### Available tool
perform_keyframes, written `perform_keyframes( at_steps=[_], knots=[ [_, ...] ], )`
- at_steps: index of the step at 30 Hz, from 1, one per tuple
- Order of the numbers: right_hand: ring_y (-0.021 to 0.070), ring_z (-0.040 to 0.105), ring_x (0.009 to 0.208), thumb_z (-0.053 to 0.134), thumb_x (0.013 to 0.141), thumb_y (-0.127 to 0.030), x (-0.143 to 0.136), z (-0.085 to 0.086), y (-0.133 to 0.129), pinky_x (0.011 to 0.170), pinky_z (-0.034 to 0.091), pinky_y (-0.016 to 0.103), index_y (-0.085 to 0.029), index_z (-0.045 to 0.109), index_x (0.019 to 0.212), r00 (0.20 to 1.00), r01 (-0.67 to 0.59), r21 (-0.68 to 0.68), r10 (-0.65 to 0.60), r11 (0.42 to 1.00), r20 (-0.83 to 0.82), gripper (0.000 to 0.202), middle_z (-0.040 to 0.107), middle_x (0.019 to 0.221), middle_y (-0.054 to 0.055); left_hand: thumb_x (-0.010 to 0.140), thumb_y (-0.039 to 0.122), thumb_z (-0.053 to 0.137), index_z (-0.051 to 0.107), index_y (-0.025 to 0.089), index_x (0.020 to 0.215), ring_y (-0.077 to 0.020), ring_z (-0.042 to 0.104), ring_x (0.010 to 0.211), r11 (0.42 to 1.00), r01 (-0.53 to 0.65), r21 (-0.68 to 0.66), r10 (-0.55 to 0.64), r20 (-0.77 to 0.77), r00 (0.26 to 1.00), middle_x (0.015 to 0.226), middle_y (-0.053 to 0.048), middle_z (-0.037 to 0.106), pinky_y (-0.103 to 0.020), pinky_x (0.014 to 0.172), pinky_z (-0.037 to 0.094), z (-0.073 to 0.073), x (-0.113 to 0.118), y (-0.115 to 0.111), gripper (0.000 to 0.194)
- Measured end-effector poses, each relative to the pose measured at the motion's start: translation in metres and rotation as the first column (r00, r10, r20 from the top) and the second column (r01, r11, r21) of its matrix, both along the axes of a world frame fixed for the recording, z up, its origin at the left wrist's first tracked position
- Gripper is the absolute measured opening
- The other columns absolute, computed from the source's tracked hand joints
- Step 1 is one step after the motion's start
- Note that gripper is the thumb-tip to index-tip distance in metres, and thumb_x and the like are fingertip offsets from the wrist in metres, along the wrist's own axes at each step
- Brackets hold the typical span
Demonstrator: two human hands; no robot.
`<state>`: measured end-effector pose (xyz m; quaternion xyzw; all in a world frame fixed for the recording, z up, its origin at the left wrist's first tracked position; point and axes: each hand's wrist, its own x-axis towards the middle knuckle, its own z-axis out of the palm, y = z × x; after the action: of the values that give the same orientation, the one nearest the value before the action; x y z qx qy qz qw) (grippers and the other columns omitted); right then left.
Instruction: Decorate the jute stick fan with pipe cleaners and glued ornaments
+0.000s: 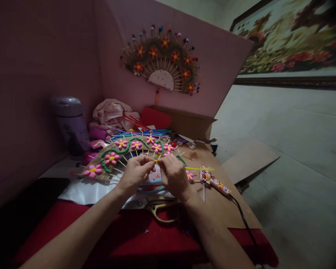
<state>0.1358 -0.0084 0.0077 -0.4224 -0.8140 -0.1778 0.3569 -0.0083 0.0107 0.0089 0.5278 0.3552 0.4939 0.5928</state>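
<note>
My left hand (pixel 134 175) and my right hand (pixel 175 175) meet with fingertips pinched on a yellow pipe cleaner (pixel 200 169). Its long end sticks out to the right past my right hand, and a small yellow bit shows between the fingertips. Just behind my hands lies a half-round twine-wrapped fan (pixel 124 152) with thin sticks. Pink flowers with yellow centres (pixel 112 158) and a wavy green pipe cleaner (pixel 128 145) decorate it. My hands hide part of its middle and right side.
Scissors (pixel 159 215) lie in front of my hands. To the right, a patterned glue gun (pixel 215 182) with a black cord rests on cardboard (pixel 226 211). Blue and purple pipe cleaners (pixel 159 133), a purple tumbler (pixel 71 127) and pink cloth (pixel 112 112) sit behind. Another decorated fan (pixel 161 61) hangs on the pink panel.
</note>
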Motion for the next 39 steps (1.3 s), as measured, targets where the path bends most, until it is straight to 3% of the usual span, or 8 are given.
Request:
perform_keyframes(
  at_steps=[4, 7, 13, 18, 23, 30, 35, 39],
  knots=[
    [0.0196, 0.045, 0.072, 0.038, 0.085, -0.013, -0.014, -0.006, -0.003, 0.065, 0.036, 0.031, -0.014, 0.053, 0.079, 0.998, 0.028, 0.007, -0.028, 1.0, -0.059, 0.017, 0.053, 0.072, 0.007, 0.065, 0.028, 0.067, 0.057, 0.013, 0.068, -0.0019, 0.035, 0.036, 0.991, -0.078, -0.107, 0.095, 0.156, 0.983, 0.051, 0.004, 0.053, -0.014, 0.035, 0.025, -0.005, 0.004, -0.004, 0.018],
    [0.0197, 0.045, 0.074, 0.037, 0.085, -0.011, -0.016, -0.007, -0.002, 0.066, 0.036, 0.031, -0.015, 0.054, 0.08, 0.998, 0.03, 0.015, -0.029, 0.999, -0.052, 0.019, 0.054, 0.073, 0.007, 0.064, 0.029, 0.068, 0.059, 0.013, 0.071, -0.0024, 0.036, 0.037, 0.989, -0.114, -0.093, 0.13, 0.19, 0.973, 0.055, 0.003, 0.056, -0.015, 0.035, 0.027, -0.006, 0.005, -0.005, 0.02],
    [0.0207, 0.047, 0.081, 0.046, 0.085, -0.015, -0.001, 0.0, 0.003, 0.071, 0.033, 0.033, -0.018, 0.058, 0.081, 0.988, 0.129, 0.095, -0.136, 0.987, 0.07, 0.013, 0.059, 0.08, 0.006, 0.069, 0.033, 0.065, 0.064, 0.01, 0.072, -0.0052, 0.042, 0.04, 0.995, -0.026, 0.094, 0.034, -0.088, 0.996, 0.061, -0.003, 0.062, -0.018, 0.036, 0.033, 0.0, -0.001, 0.001, 0.023],
    [0.0194, 0.047, 0.08, 0.046, 0.086, -0.016, 0.006, 0.003, 0.004, 0.073, 0.033, 0.033, -0.018, 0.058, 0.081, 0.994, 0.081, 0.081, -0.086, 0.993, 0.061, 0.013, 0.059, 0.079, 0.005, 0.068, 0.034, 0.065, 0.061, 0.011, 0.069, -0.0044, 0.039, 0.036, 0.997, 0.046, 0.064, -0.036, -0.152, 0.988, 0.057, -0.001, 0.058, -0.018, 0.033, 0.028, 0.003, -0.005, 0.002, 0.023],
    [0.0182, 0.046, 0.075, 0.044, 0.084, -0.013, 0.003, 0.003, 0.0, 0.067, 0.035, 0.03, -0.016, 0.055, 0.078, 0.999, 0.045, 0.007, -0.045, 0.999, -0.015, 0.013, 0.054, 0.074, 0.005, 0.069, 0.032, 0.065, 0.056, 0.012, 0.066, -0.0029, 0.036, 0.035, 0.999, 0.036, 0.038, -0.035, -0.025, 0.999, 0.053, 0.003, 0.053, -0.015, 0.033, 0.025, 0.0, -0.002, 0.002, 0.022],
    [0.0183, 0.045, 0.073, 0.039, 0.087, -0.014, -0.01, -0.001, -0.005, 0.065, 0.035, 0.029, -0.016, 0.054, 0.08, 0.998, 0.056, 0.059, -0.054, 0.997, -0.036, 0.016, 0.054, 0.073, 0.006, 0.064, 0.028, 0.069, 0.056, 0.013, 0.069, -0.002, 0.038, 0.04, 0.989, -0.007, -0.15, 0.043, 0.237, 0.97, 0.054, 0.004, 0.053, -0.013, 0.037, 0.026, -0.002, 0.004, -0.003, 0.021],
    [0.0179, 0.046, 0.075, 0.043, 0.087, -0.016, -0.001, 0.001, -0.002, 0.065, 0.033, 0.029, -0.017, 0.056, 0.081, 0.993, 0.105, 0.062, -0.108, 0.993, 0.056, 0.015, 0.056, 0.076, 0.005, 0.07, 0.032, 0.065, 0.061, 0.014, 0.073, -0.0048, 0.041, 0.041, 0.996, -0.03, 0.088, 0.028, 0.013, 1.0, 0.058, 0.002, 0.058, -0.017, 0.039, 0.031, -0.006, 0.0, 0.004, 0.019],
    [0.0176, 0.045, 0.076, 0.045, 0.089, -0.019, 0.007, 0.004, 0.004, 0.066, 0.031, 0.03, -0.018, 0.058, 0.079, 0.974, 0.085, 0.096, -0.103, 0.992, 0.2, 0.017, 0.057, 0.077, 0.004, 0.073, 0.027, 0.061, 0.067, 0.016, 0.076, -0.0131, 0.058, 0.063, 0.926, -0.024, 0.376, 0.127, -0.251, 0.96, 0.068, -0.002, 0.065, -0.022, 0.059, 0.044, -0.009, -0.006, 0.008, 0.012]
  ],
)
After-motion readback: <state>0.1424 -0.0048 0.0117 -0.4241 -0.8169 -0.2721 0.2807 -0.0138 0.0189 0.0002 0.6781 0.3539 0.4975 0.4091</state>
